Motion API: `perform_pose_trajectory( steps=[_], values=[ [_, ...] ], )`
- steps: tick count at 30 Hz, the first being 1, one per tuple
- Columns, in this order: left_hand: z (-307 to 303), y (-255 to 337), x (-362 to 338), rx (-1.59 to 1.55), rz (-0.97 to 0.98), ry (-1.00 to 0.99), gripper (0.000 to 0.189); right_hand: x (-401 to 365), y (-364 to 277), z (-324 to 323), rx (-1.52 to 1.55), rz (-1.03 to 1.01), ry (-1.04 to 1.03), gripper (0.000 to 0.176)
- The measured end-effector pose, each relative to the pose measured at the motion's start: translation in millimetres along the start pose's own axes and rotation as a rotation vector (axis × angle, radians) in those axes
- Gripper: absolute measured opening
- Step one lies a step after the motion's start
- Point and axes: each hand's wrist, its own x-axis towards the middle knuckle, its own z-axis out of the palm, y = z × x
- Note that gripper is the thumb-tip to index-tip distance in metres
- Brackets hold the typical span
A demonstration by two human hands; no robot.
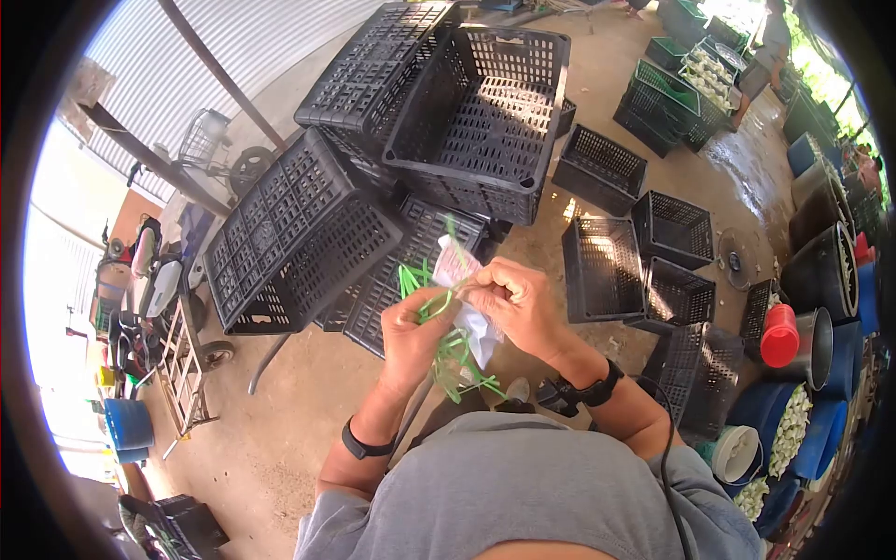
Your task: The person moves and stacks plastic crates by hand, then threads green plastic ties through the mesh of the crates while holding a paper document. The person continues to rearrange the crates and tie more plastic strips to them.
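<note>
My left hand [409, 338] is closed in a pinch on a bunch of thin green plastic strips [452, 366]. Their loose ends dangle below my fingers and stick out above them. Close beside it, my right hand [515, 301] pinches a crumpled white and pinkish paper label [478, 334] at its middle, where a strip meets the paper. My fingertips nearly touch and hide part of this spot. Both hands are raised in front of my body, above a stack of black plastic crates [411, 257].
A large open black crate [457, 173] tops the stack, with a tilted crate [280, 229] at left. Smaller crates [602, 266] stand on the floor at right. Tubs of pale produce [791, 427] and a red bucket [779, 338] line the right side. A person [770, 56] stands far back.
</note>
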Motion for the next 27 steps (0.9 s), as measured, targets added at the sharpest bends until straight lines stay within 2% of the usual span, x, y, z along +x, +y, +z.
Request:
perform_pose_trajectory(
  steps=[1, 3, 4, 6, 7, 8, 10, 12, 15, 16, 18, 23, 27],
  values=[
    [0.3, -1.3, -3.5, -0.041, -0.048, 0.016, 0.013, -1.6, 6.9, -1.2, 0.004, 0.002, 0.0, 0.007],
    [-6.5, -8.5, -9.1, -0.108, -0.131, 0.032, 0.011, -5.0, 28.4, -5.9, 0.884, 0.577, -0.096, 0.005],
    [-11.2, -10.2, -10.4, -0.107, -0.131, 0.041, 0.011, -4.8, 36.9, -7.7, 0.886, 0.58, -0.103, 0.005],
    [-23.2, -13.8, -15.0, -0.263, -0.259, 0.147, 0.01, -6.2, 55.3, -7.6, 1.252, 0.69, 0.16, 0.007],
    [-34.6, -20.0, -17.1, -0.291, -0.351, 0.167, 0.012, -7.7, 71.7, -6.0, 1.246, 0.641, 0.271, 0.008],
    [-41.3, -22.5, -19.2, -0.293, -0.35, 0.174, 0.012, -6.6, 79.6, -1.0, 1.246, 0.645, 0.265, 0.008],
    [-53.6, -27.9, -20.8, -0.269, -0.637, 0.319, 0.016, 0.2, 91.1, 7.8, 0.697, 0.535, 0.611, 0.011],
    [-69.6, -59.5, -26.4, -0.256, -0.673, 0.342, 0.02, 11.5, 112.3, 14.8, 0.614, 0.468, 0.625, 0.01],
    [-87.2, -90.1, -32.5, -0.317, -0.752, 0.32, 0.019, 39.8, 161.4, 40.9, 0.145, -0.096, 0.812, 0.008],
    [-91.8, -99.0, -33.4, -0.296, -0.8, 0.343, 0.018, 48.4, 170.5, 47.0, 0.149, -0.101, 0.823, 0.008],
    [-107.2, -113.6, -30.2, -0.268, -0.84, 0.348, 0.017, 67.8, 183.1, 54.7, -0.392, -0.285, 0.798, 0.007],
    [-172.5, -150.4, -43.2, -0.179, -0.89, 0.349, 0.013, 108.6, 240.4, 88.9, -0.413, -0.303, 0.966, 0.007],
    [-219.0, -187.1, -62.3, -0.298, -0.975, 0.434, 0.012, 131.2, 252.6, 103.1, -0.511, -0.365, 1.022, 0.006]
  ],
)
